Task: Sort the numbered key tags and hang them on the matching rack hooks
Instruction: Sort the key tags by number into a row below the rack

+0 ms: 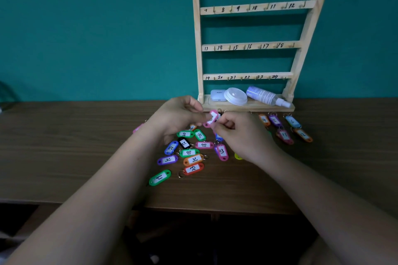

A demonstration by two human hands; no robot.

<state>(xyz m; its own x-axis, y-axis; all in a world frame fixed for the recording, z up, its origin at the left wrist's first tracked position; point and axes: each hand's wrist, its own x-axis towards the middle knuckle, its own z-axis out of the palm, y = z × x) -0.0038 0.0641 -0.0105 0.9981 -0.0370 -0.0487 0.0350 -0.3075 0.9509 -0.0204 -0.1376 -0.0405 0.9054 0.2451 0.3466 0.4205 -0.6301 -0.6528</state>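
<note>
At frame centre, a pink key tag (210, 119) is held between both hands above the table (64, 157). The left hand (181, 116) pinches its upper side, the right hand (239, 135) curls onto its lower end, just below the rack (247, 46).

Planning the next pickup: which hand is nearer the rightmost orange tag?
Right. The right hand is left of the rightmost orange tag; the left hand, holding the pink tag, is farther left.

Pink tag (210, 119) tilted, pinched above tag pile (189, 153).
</note>
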